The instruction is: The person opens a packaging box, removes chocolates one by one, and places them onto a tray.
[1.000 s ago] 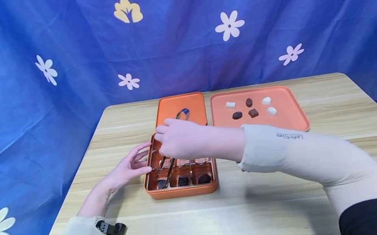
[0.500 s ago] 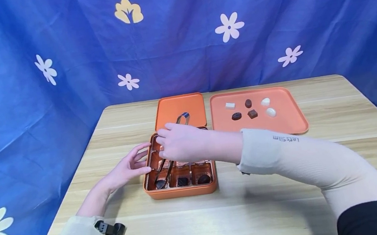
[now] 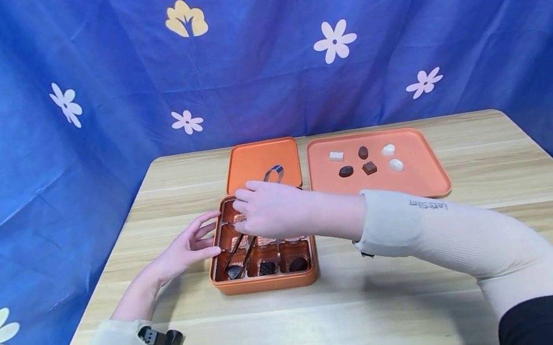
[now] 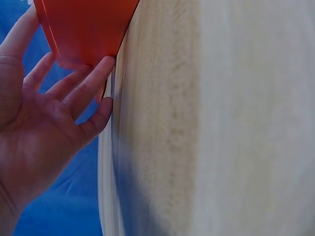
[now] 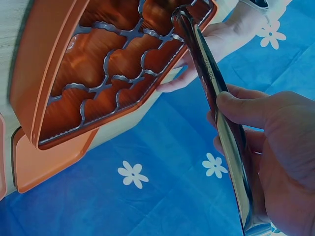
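Note:
My right hand (image 3: 276,210) pinches a pair of metal tongs (image 5: 227,132) between thumb and fingers, over an orange tin (image 3: 267,284). The tong arms slant down into the front-left compartment, and their tips meet a dark chocolate (image 3: 235,272) there. Two more dark chocolates, a ridged one (image 3: 267,268) and a rounded one (image 3: 298,264), sit in the other front compartments. On the tin's left side rest the fingertips of my left hand (image 3: 187,251), fingers spread; the left wrist view shows them along its wall. My right hand hides part of the back compartments.
An orange lid (image 3: 253,158) lies behind the tin. To its right is a pink tray (image 3: 318,158) with white and brown chocolates, several in all, partly behind my right forearm. A blue flowered curtain (image 3: 252,70) hangs behind the wooden table (image 3: 328,329).
My right hand and the looped end of the tongs have come slightly down and toward the right, the tips staying in the front-left compartment. The left hand stays on the tin's side.

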`<state>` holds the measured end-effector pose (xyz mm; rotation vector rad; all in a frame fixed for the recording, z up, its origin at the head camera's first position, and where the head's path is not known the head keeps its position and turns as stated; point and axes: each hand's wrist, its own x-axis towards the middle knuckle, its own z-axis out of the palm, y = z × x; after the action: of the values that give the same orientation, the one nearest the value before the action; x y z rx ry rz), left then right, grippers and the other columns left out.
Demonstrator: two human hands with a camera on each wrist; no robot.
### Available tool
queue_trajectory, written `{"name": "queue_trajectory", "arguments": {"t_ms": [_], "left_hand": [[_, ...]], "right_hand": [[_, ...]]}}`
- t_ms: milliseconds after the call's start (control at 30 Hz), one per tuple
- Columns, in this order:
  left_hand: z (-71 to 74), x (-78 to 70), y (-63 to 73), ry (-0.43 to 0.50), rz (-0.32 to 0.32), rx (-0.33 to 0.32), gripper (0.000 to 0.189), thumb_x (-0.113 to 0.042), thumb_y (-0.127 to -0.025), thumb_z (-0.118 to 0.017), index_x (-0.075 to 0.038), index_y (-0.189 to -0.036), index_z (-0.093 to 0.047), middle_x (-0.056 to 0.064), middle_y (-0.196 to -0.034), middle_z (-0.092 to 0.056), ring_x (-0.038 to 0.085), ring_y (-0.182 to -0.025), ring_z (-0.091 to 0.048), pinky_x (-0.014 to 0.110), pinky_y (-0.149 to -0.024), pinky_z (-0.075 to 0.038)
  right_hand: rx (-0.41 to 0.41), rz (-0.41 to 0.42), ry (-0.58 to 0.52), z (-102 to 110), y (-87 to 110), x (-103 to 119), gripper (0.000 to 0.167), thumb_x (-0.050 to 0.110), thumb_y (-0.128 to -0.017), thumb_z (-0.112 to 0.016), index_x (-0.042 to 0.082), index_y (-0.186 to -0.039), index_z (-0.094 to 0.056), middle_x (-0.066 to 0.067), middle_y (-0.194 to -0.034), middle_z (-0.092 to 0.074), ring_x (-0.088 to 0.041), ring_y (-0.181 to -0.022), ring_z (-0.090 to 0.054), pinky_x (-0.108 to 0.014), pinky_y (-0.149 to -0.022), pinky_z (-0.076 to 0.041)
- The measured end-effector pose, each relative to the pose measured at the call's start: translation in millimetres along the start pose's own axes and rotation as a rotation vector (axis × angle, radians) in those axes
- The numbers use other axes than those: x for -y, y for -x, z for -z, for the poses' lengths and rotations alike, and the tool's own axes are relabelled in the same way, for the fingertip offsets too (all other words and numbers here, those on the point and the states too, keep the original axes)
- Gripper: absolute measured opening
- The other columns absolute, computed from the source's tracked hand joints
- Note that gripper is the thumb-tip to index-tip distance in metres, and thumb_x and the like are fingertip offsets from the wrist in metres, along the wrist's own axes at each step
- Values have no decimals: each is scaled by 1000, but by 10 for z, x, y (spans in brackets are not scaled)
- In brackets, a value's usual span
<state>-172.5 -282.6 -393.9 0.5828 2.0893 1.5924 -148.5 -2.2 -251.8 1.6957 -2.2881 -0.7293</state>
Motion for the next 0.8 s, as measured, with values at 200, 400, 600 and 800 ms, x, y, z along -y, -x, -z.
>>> {"name": "queue_trajectory", "arguments": {"t_ms": [200,400,600,800], "left_hand": [[-9,4,-11,-1,1,-3,73,-1,-92,-63,-2,-151,-20,33,-151,-23,54,-127,-36,25,-94,-45],[-15,6,-13,1,-3,-4,72,0,-92,-63,-2,-150,-20,34,-150,-23,54,-127,-36,26,-93,-45],[-18,13,-15,-11,-17,-11,72,1,-91,-63,-1,-149,-21,35,-150,-23,55,-126,-37,25,-93,-46],[-20,17,-8,-8,-20,-15,72,2,-91,-63,-1,-149,-21,34,-149,-24,54,-125,-38,25,-93,-46]], "right_hand": [[-21,-18,30,37,80,-33,34,23,-101,-54,26,-134,-60,-5,-120,-62,-23,-108,-50,-35,-90,-41],[-40,-49,28,108,239,-97,30,25,-101,-53,25,-130,-61,-5,-112,-61,-22,-99,-49,-33,-84,-40],[-144,-96,-6,103,509,-193,22,14,-98,-57,22,-117,-64,-4,-95,-57,-22,-85,-44,-33,-75,-38],[-264,-163,-88,90,810,-287,30,1,-89,-61,18,-114,-64,-6,-97,-59,-25,-88,-49,-36,-77,-41]]}}
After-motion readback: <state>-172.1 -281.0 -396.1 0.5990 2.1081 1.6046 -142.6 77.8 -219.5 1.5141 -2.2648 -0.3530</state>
